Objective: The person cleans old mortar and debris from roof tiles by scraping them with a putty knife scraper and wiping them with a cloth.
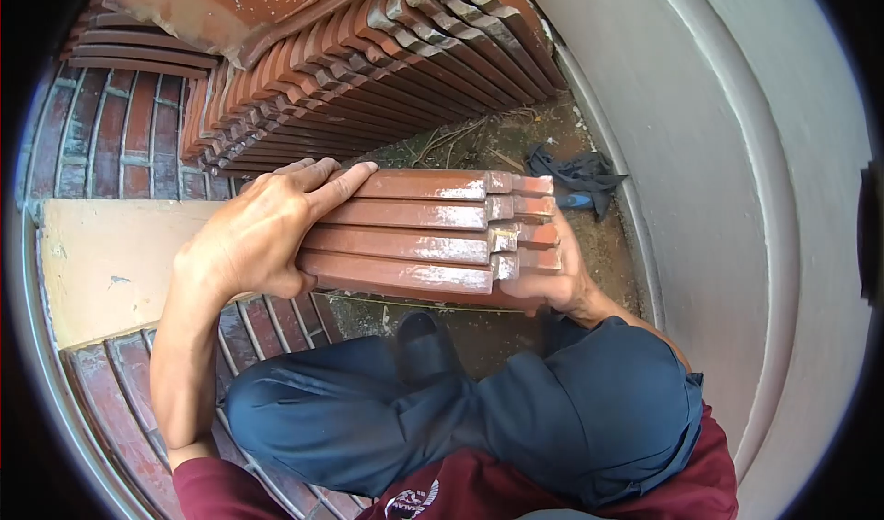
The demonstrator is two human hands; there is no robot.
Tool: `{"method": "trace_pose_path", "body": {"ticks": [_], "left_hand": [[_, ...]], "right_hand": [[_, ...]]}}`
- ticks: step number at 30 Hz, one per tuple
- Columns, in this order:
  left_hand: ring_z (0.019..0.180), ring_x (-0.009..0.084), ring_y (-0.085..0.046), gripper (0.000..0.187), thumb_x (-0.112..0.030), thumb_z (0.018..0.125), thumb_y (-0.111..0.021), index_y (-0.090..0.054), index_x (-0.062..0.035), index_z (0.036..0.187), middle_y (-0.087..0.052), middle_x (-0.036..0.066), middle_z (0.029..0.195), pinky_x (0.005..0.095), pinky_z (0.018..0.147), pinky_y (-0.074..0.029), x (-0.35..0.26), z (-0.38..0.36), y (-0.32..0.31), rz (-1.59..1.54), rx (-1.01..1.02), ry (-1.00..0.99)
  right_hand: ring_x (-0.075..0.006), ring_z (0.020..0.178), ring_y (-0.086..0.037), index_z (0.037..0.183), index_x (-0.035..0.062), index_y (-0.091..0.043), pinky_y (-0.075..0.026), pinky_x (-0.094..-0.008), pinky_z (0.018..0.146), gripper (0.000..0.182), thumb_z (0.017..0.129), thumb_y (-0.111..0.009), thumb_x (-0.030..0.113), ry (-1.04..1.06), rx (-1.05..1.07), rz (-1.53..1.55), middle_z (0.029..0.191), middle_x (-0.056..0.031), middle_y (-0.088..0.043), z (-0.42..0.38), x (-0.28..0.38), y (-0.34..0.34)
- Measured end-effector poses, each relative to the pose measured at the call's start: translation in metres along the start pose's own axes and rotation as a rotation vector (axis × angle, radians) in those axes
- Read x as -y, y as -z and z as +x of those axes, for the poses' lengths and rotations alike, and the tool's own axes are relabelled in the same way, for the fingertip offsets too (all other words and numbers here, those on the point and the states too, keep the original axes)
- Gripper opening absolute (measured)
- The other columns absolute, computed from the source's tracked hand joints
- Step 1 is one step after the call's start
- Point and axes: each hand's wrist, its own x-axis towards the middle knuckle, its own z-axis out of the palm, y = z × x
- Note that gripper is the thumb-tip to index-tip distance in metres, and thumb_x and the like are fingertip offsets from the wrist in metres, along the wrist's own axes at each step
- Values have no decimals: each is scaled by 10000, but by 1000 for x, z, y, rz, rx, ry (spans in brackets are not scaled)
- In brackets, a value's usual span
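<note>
Between my two hands is a stack of several reddish-brown roof tiles, lying one against another, with whitish marks near their stepped right ends. My left hand wraps round the left end, its fingers over the far side and its thumb on the near side. At the right end my right hand grips the tiles from below and behind; part of its fingers is hidden by them. The held stack is above my bent knees. Beyond it stands a long row of similar tiles, packed upright side by side.
A pale board lies on the brick paving at left. A grey wall curves along the right. On the ground near it are a dark cloth and a blue object. More tiles are stacked at far left.
</note>
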Motion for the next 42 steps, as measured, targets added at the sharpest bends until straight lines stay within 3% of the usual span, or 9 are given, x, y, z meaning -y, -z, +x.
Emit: {"method": "trace_pose_path", "body": {"ticks": [9, 13, 21, 24, 28, 33, 36, 37, 42], "left_hand": [[1262, 474, -551, 1137, 44, 476, -697, -368, -67, 1559, -573, 272, 1376, 473, 1057, -497, 21, -6, -18, -236, -230, -98], [1283, 451, -553, 1143, 64, 492, -729, -357, -73, 1565, -567, 263, 1399, 469, 1072, -495, 41, -7, -36, -308, -382, -129], [1332, 427, -530, 1110, 58, 507, -755, -398, -85, 1548, -565, 227, 1427, 463, 1125, -471, 62, -9, -105, -510, -588, -46], [1361, 415, -513, 1093, 39, 526, -766, -403, -83, 1550, -537, 224, 1468, 459, 1147, -445, 71, -18, -124, -615, -624, -17], [1403, 392, -475, 1097, 96, 536, -707, -363, -62, 1566, -483, 205, 1529, 439, 1174, -419, 83, -22, -158, -672, -841, 8], [1357, 388, -537, 660, -153, 839, -825, -558, -3, 1424, -580, 212, 1440, 435, 1162, -412, 63, -12, -178, -619, -1334, 177], [1293, 341, -609, 634, -144, 870, -805, -546, 26, 1422, -615, 219, 1399, 403, 1099, -463, 65, -4, -202, -843, -1398, 399], [1172, 268, -683, 567, -144, 918, -770, -552, 45, 1405, -681, 216, 1295, 349, 1002, -512, 68, 2, -211, -1031, -1472, 418], [987, 182, -698, 386, -141, 998, -673, -596, 53, 1322, -745, 141, 1068, 301, 884, -529, 79, -4, -244, -1026, -1562, 582]], "right_hand": [[-248, 1187, -620, 1427, -7, -429, -491, -409, 1053, 927, 575, -789, 62, 95, -101, -245, 1284, -126, -619, -2, 82, -39], [-239, 1145, -640, 1368, -12, -475, -501, -401, 1034, 848, 566, -750, -12, 74, -133, -389, 1232, -127, -643, 6, 119, -75], [-210, 1019, -661, 1235, -20, -528, -521, -364, 953, 760, 506, -743, -18, 101, -79, -778, 1117, -109, -679, 43, 119, -101], [-236, 1048, -633, 1302, -17, -541, -494, -349, 979, 874, 447, -677, 103, 19, -84, -819, 1138, -101, -654, 57, 117, -126], [-327, 966, -644, 1155, -38, -520, -512, -408, 915, 718, 498, -739, 154, 167, 64, -1133, 1033, -198, -646, 92, 116, -131], [-352, 872, -600, 997, -65, -539, -498, -405, 826, 626, 512, -787, 242, 121, 84, -1354, 948, -221, -624, 143, 113, -171], [-362, 893, -626, 1007, -78, -562, -507, -434, 842, 627, 568, -796, 303, 78, 121, -1518, 963, -239, -638, 164, 102, -199], [-369, 922, -640, 1027, -88, -566, -514, -439, 861, 646, 586, -797, 324, 88, 130, -1585, 989, -251, -647, 171, 95, -207], [-399, 1075, -668, 1155, -131, -562, -530, -433, 952, 788, 634, -804, 409, 14, 226, -1704, 1125, -294, -667, 193, 66, -251]]}}
